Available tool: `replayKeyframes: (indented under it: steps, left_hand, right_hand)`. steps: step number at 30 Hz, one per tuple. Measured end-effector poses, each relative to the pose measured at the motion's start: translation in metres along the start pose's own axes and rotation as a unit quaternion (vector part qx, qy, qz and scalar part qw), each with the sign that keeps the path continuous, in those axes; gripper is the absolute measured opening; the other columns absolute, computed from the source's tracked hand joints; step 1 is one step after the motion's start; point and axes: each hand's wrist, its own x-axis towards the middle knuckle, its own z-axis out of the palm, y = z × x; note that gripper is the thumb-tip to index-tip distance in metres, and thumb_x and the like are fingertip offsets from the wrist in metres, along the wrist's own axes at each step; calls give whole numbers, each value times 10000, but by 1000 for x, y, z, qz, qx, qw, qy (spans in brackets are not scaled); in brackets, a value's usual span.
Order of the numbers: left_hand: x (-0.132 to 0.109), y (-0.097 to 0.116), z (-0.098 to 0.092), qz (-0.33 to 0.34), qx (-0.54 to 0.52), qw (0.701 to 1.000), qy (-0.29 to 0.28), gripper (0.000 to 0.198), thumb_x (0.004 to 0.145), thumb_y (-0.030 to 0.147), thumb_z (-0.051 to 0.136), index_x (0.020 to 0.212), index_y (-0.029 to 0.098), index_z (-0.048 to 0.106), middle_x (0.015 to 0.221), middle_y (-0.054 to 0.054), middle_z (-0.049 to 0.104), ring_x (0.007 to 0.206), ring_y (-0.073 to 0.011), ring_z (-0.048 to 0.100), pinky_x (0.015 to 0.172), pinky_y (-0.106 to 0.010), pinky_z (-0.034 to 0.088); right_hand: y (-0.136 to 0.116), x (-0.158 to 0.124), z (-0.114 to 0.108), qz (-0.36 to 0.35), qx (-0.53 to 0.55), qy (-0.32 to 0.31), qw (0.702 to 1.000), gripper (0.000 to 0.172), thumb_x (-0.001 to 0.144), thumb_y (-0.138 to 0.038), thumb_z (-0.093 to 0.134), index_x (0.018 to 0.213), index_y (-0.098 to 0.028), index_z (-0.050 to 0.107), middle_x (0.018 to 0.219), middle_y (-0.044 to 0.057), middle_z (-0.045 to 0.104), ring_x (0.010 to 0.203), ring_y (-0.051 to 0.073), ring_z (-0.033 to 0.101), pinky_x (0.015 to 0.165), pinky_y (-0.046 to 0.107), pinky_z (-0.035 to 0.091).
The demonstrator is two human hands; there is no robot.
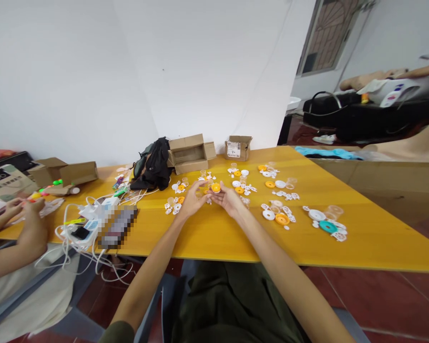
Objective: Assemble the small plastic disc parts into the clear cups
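Right grip (230,200): held the orange piece (216,187) at the fingertips.
Left grip (192,199): curved beside it, thumb and fingers apart; whether it held anything could not be told.
Orange piece: sat above the desk (218,243), between near and far edges.
Plastic: seemed light, stiff, perhaps slippery; its rim looked the surest hold.
Clear cup (334,212): stood toward the right edge, likely brittle.
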Motion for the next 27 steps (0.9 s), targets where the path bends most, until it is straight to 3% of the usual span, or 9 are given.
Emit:
replayKeyframes:
  steps: [7,13,16,22,27]
  left_hand:
    - [-10,-10,-2,29,174,982,-65,192,801,233,744,989,272,733,1033,-67,707,1075,-297,588,925,-461,458]
    - [-10,-11,0,35,169,980,-102,81,825,194,724,869,262,733,888,-55,719,982,-279,609,864,-425,438]
    - [-7,-9,-1,24,158,984,-79,40,843,268,741,874,255,719,834,-45,719,922,-266,622,853,-409,448]
    - [-1,4,-2,16,107,993,42,168,901,389,688,951,232,715,893,-39,716,855,-220,646,807,-353,501]
    - [0,8,1,42,82,994,51,131,913,350,677,950,234,726,887,-40,705,830,-203,653,764,-328,526]
  right_hand:
    - [-1,7,-10,-70,-6,-9,997,313,876,-472,678,687,-229,627,676,87,745,685,217,730,678,320,606]
    - [-2,3,-6,-62,-7,9,998,311,870,-471,687,690,-226,626,655,85,742,667,220,730,633,315,600]
    - [-1,2,-5,-71,-10,12,997,302,859,-468,703,688,-231,627,656,76,744,668,226,732,620,322,602]
    - [4,0,-2,-76,-45,5,996,287,829,-442,741,669,-230,632,665,78,746,704,250,739,637,347,609]
    - [9,-1,1,-76,-72,-19,994,290,799,-443,766,645,-223,655,620,59,724,660,226,724,604,315,592]
